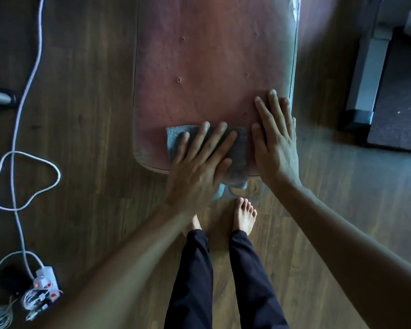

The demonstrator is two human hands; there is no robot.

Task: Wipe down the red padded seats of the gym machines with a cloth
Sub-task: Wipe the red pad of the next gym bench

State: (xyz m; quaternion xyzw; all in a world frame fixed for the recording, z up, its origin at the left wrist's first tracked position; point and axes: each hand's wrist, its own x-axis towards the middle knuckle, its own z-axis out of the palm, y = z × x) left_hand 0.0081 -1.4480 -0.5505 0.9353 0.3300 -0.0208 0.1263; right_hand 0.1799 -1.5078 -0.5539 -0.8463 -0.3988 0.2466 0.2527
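The only thing here holding anything is the white power strip [45, 279] at 7 o'clock on the wood floor [93, 115]. It has a few plugs seated in it, and a white cable [57, 176] loops away toward 11 o'clock. Your red padded seat [211, 67] runs from the centre of your view up to 12 o'clock. Its dull, worn surface has a few small dimples, the near end is rounded, and a pale strip shows along the right edge near 1 o'clock (I cannot tell whether that is torn cover or glare). The grey-blue cloth [239, 150] is a folded rectangle on the seat's 6 o'clock end, with its lower edge hanging just over the rim. Your left hand [197, 162] presses flat on the cloth, fingers straight and spread, gripping nothing. Your right hand [275, 143] lies flat on the bare seat just beside the cloth at 3 o'clock, fingers straight and relaxed. A grey machine frame [368, 74] stands at 2 o'clock.
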